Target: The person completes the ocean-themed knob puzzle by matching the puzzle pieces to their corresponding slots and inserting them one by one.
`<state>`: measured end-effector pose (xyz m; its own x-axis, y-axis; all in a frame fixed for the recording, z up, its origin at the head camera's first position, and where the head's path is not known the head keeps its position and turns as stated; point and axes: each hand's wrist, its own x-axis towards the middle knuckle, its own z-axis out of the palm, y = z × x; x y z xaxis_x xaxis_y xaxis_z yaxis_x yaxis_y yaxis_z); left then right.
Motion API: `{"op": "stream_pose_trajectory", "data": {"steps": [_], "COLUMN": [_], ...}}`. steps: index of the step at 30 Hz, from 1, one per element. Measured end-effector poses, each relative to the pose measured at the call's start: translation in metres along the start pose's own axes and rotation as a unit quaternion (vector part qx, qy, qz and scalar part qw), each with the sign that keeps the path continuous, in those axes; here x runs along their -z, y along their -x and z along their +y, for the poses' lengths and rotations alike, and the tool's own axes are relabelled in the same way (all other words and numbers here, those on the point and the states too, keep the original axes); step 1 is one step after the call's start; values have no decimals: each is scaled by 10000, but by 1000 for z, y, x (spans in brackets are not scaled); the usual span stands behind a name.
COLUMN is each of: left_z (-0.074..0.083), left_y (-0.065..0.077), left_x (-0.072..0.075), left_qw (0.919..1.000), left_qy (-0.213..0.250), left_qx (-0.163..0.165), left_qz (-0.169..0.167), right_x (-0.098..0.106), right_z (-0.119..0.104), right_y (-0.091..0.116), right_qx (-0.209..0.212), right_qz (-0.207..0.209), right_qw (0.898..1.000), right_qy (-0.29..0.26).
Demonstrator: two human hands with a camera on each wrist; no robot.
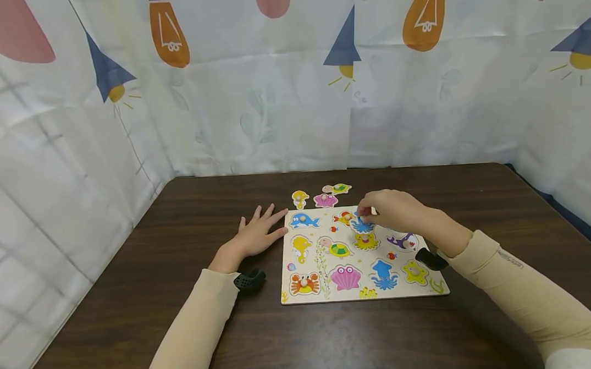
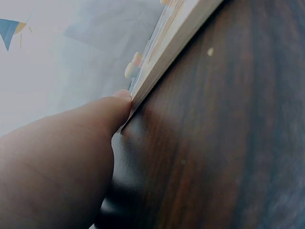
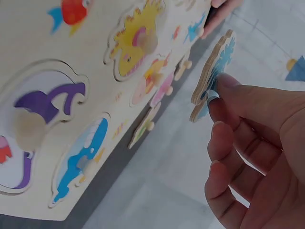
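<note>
My right hand (image 1: 398, 208) pinches a blue squid puzzle piece (image 1: 361, 225) above the wooden peg puzzle board (image 1: 340, 300), over its upper middle part. The right wrist view shows this squid piece (image 3: 220, 67) edge-on and tilted, raised off the board, between the thumb and forefinger. The other fingers are curled. My left hand (image 1: 255, 234) lies spread at the board's left side, its fingertips touching the edge. The left wrist view shows its thumb (image 2: 112, 112) against the board's side (image 2: 164, 59). A squid picture (image 1: 383, 275) shows in the board's bottom row.
Loose seahorse (image 1: 300, 199), shell (image 1: 325, 200) and turtle (image 1: 337, 188) pieces lie behind the board on the dark table (image 1: 217, 204). Knobbed whale (image 1: 304, 221), crab (image 1: 305, 283) and yellow octopus (image 1: 365, 241) pieces sit in the board. A printed curtain (image 1: 283, 119) hangs behind.
</note>
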<state>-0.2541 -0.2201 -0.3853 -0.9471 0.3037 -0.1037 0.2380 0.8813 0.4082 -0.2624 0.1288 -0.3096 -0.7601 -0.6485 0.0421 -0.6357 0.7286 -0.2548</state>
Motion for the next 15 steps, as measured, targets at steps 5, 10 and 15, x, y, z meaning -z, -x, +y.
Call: {"op": "stream_pose_trajectory", "data": {"steps": [5,10,15], "left_z": [0,0,0], "left_y": [1,1,1], "left_x": [-1,-1,0], "left_qw": [10000,10000,10000], "left_qy": [35,45,36], "left_qx": [1,-2,-18], "left_qz": [6,13,20], "right_x": [-4,-6,-10], "right_z": [-3,-5,-4], "right_y": [12,22,32], "right_qx": [106,204,298], "right_qz": [-83,-180,-344], "right_qw": [9999,9996,9989], "right_qy": [-80,2,-56]}}
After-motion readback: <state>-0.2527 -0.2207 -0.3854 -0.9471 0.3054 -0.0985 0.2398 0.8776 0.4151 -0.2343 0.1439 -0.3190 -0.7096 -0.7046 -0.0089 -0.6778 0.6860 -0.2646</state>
